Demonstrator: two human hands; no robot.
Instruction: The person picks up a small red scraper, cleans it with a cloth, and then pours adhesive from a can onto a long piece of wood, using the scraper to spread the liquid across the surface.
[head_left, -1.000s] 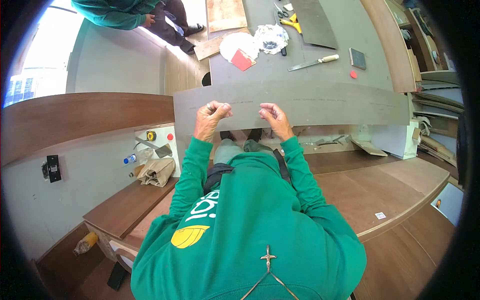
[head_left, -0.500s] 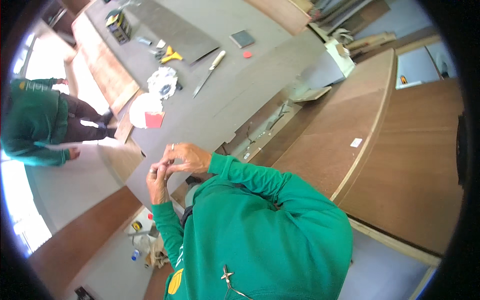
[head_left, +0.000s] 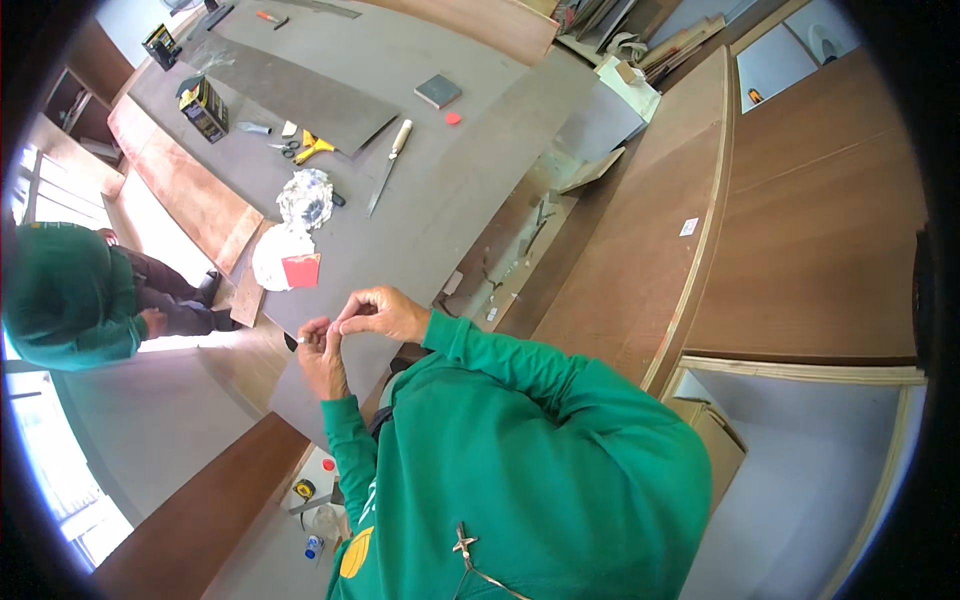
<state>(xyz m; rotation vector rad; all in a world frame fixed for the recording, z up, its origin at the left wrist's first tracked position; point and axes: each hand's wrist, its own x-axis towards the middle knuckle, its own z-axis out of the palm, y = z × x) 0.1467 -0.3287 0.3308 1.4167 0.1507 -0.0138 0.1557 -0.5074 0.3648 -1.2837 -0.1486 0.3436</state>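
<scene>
My left hand (head_left: pixel 322 362) and my right hand (head_left: pixel 384 314) meet just over the near edge of the grey-brown worktable (head_left: pixel 375 262). The fingertips of both are pinched together and touch or nearly touch; whatever they hold, if anything, is too small to make out. Beyond them a red square (head_left: pixel 301 270) lies on a round white thing (head_left: pixel 270 255). A crumpled, stained white cloth (head_left: pixel 305 198) sits behind that. Farther off are a knife-like blade with a pale handle (head_left: pixel 389 168), a yellow tool (head_left: pixel 316 147) and scissors (head_left: pixel 290 148).
A person in a green top (head_left: pixel 75 290) stands at the left. A black and yellow box (head_left: pixel 203 108), a dark square block (head_left: pixel 438 91) and a red disc (head_left: pixel 453 118) are on the table. Brown panels (head_left: pixel 635 240) rise along the right. A tape measure (head_left: pixel 304 489) lies at lower left.
The view has shifted, so the table's things appear lower and further left. My hands stay pinched together, the left wrist turned a little. The other person has turned and drawn their arms in.
</scene>
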